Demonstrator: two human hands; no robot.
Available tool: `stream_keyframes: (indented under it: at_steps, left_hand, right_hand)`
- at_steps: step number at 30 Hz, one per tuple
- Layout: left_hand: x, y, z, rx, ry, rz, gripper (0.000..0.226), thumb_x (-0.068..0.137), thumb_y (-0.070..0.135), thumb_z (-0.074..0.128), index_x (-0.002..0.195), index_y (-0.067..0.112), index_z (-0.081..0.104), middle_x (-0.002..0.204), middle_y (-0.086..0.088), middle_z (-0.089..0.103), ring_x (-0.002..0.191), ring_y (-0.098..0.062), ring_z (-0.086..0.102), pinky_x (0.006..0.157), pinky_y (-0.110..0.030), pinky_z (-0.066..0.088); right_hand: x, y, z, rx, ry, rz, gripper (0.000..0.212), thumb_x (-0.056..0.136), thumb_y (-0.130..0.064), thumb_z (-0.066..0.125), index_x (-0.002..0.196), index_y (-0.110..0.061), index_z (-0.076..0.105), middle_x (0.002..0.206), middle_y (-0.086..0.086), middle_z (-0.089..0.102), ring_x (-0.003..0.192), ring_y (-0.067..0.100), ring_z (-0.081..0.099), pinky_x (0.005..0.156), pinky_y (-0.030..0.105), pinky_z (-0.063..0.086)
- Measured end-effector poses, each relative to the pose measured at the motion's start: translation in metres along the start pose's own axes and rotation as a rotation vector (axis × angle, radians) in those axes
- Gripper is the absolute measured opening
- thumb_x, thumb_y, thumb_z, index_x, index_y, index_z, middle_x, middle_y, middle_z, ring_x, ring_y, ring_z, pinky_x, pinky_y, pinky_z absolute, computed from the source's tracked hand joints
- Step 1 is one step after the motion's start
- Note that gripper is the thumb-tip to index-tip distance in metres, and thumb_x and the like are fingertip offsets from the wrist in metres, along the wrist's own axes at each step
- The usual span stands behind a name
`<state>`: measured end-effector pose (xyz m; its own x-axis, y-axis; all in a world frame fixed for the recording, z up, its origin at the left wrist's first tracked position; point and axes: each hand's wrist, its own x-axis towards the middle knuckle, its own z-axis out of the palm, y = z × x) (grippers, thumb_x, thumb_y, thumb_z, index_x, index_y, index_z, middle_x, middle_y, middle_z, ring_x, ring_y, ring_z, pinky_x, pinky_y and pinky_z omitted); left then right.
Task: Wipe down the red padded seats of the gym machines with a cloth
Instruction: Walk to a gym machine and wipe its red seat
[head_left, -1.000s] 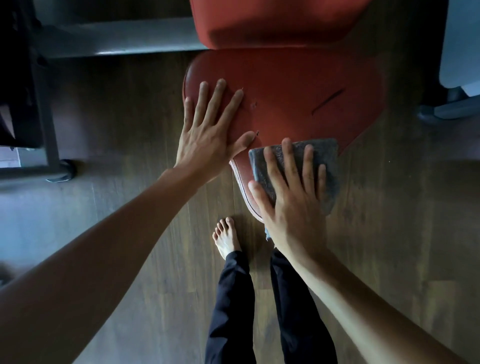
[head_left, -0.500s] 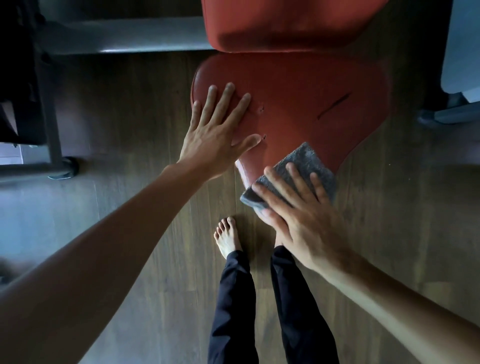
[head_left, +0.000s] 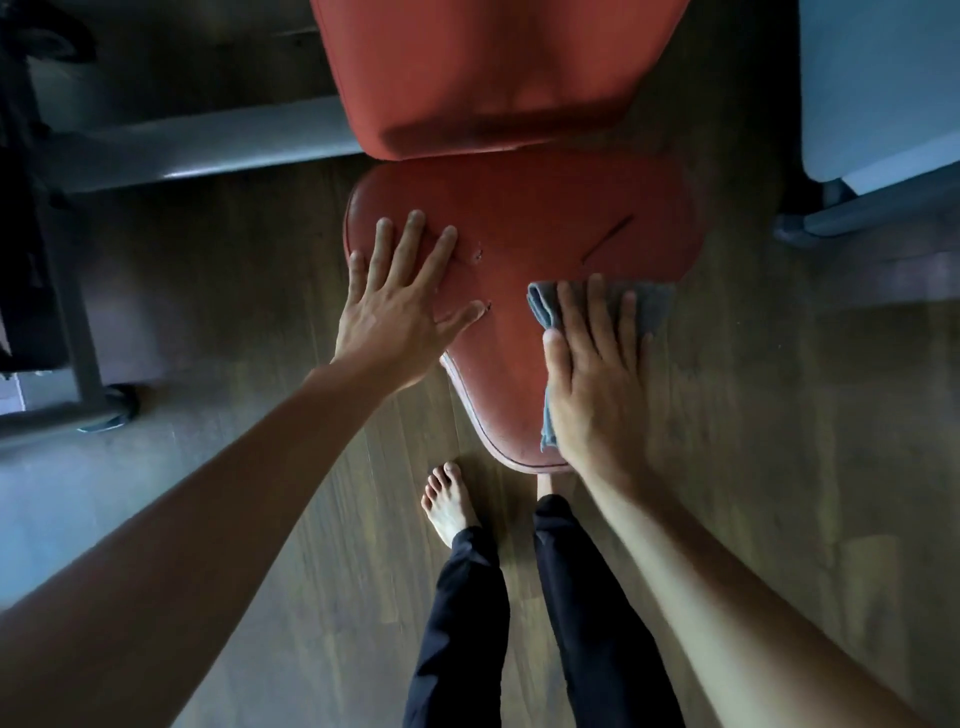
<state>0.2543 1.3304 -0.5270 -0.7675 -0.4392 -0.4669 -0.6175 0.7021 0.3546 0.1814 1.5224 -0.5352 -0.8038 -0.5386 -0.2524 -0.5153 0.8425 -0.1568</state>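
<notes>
A red padded seat (head_left: 535, 228) fills the middle of the head view, wide at the back and narrowing toward me, with a slit in its right half. Behind it rises the red back pad (head_left: 493, 73). My left hand (head_left: 400, 317) lies flat on the seat's left side, fingers spread, holding nothing. My right hand (head_left: 597, 374) presses flat on a grey cloth (head_left: 654, 306) at the seat's right edge. The cloth shows beyond my fingertips and hangs a little below my thumb.
Dark wooden floor (head_left: 779, 415) surrounds the seat. A grey metal beam (head_left: 208, 150) of the machine runs off to the left, and a dark frame with a foot (head_left: 78, 364) stands at far left. Another grey machine base (head_left: 857, 208) is at the right. My bare feet (head_left: 449, 501) stand under the seat's tip.
My right hand has slid the cloth from the seat's narrow front up and to the right along its right edge. My left hand stays planted on the seat.
</notes>
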Motion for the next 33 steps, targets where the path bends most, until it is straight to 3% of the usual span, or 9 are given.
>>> stream_keyframes:
  at_steps: [2,5,8,11,16,18,22,27,33]
  left_hand:
    - [-0.003,-0.001,0.000,0.001,0.006,-0.006,0.082,0.091,0.072,0.035,0.156,0.039,-0.001,0.165,0.005,-0.013,0.151,-0.020,-0.019,0.123,-0.047,-0.007]
    - [-0.004,-0.002,0.000,-0.003,0.005,-0.031,0.082,0.090,0.072,0.035,0.156,0.040,-0.001,0.165,0.007,-0.013,0.151,-0.019,-0.019,0.123,-0.046,-0.006]
    - [0.002,0.006,-0.002,-0.023,0.004,-0.052,0.081,0.091,0.070,0.040,0.156,0.041,0.000,0.165,0.007,-0.013,0.150,-0.019,-0.020,0.123,-0.046,-0.008]
    - [0.002,0.011,-0.002,-0.051,0.010,-0.081,0.081,0.091,0.065,0.045,0.156,0.041,0.002,0.165,0.008,-0.013,0.150,-0.018,-0.021,0.122,-0.046,-0.010]
    - [0.001,0.017,-0.002,-0.139,0.020,-0.129,0.082,0.091,0.057,0.054,0.156,0.041,0.006,0.165,0.010,-0.012,0.150,-0.017,-0.022,0.122,-0.048,-0.011]
    - [0.001,0.020,-0.003,-0.146,0.026,-0.133,0.082,0.091,0.056,0.055,0.156,0.041,0.007,0.165,0.010,-0.011,0.150,-0.016,-0.021,0.122,-0.047,-0.012]
    - [0.002,0.024,-0.006,-0.169,0.027,-0.156,0.083,0.091,0.052,0.059,0.156,0.040,0.010,0.165,0.010,-0.010,0.150,-0.016,-0.021,0.122,-0.047,-0.011]
    - [0.002,0.029,-0.007,-0.223,0.052,-0.186,0.085,0.089,0.047,0.065,0.156,0.038,0.014,0.165,0.010,-0.007,0.150,-0.015,-0.021,0.121,-0.048,-0.014]
    - [0.002,0.030,-0.002,-0.188,0.067,-0.168,0.083,0.091,0.048,0.061,0.156,0.038,0.011,0.165,0.009,-0.009,0.150,-0.017,-0.023,0.120,-0.048,-0.015]
  right_hand:
    - [-0.019,0.000,0.002,-0.029,-0.029,-0.061,0.057,0.105,-0.044,0.008,0.157,-0.028,0.022,0.166,0.000,0.014,0.153,0.027,0.005,0.120,0.051,0.014]
    - [-0.016,0.024,-0.006,0.081,-0.015,-0.277,0.052,0.105,-0.044,0.020,0.152,-0.028,0.036,0.161,0.000,0.028,0.150,0.028,0.020,0.117,0.054,0.024]
    - [0.046,0.053,-0.002,0.119,0.049,-0.081,0.056,0.104,-0.045,0.017,0.153,-0.026,0.034,0.164,0.002,0.022,0.152,0.030,0.012,0.122,0.050,0.015]
    - [0.068,0.048,0.013,0.079,0.039,0.050,0.064,0.105,-0.040,-0.006,0.155,-0.020,0.029,0.166,0.003,0.010,0.153,0.032,-0.003,0.123,0.049,0.000]
    - [0.021,0.061,0.003,0.340,0.069,-0.264,0.048,0.107,-0.040,0.028,0.146,-0.021,0.046,0.159,0.004,0.031,0.151,0.028,0.011,0.118,0.059,0.022]
    - [0.043,0.081,-0.004,0.266,0.072,-0.327,0.049,0.106,-0.044,0.026,0.148,-0.024,0.043,0.160,0.002,0.031,0.151,0.027,0.014,0.116,0.059,0.024]
    - [0.067,0.069,-0.003,0.383,0.164,-0.091,0.046,0.105,-0.033,0.036,0.147,-0.016,0.045,0.159,0.010,0.030,0.150,0.038,0.012,0.119,0.058,0.019]
    - [0.034,0.075,-0.006,0.222,0.046,-0.356,0.049,0.106,-0.045,0.023,0.149,-0.027,0.038,0.160,-0.004,0.027,0.152,0.026,0.011,0.120,0.055,0.018]
    - [0.095,0.081,-0.011,0.249,0.071,-0.050,0.054,0.104,-0.047,0.023,0.153,-0.029,0.032,0.164,-0.003,0.018,0.153,0.027,0.004,0.123,0.049,0.010]
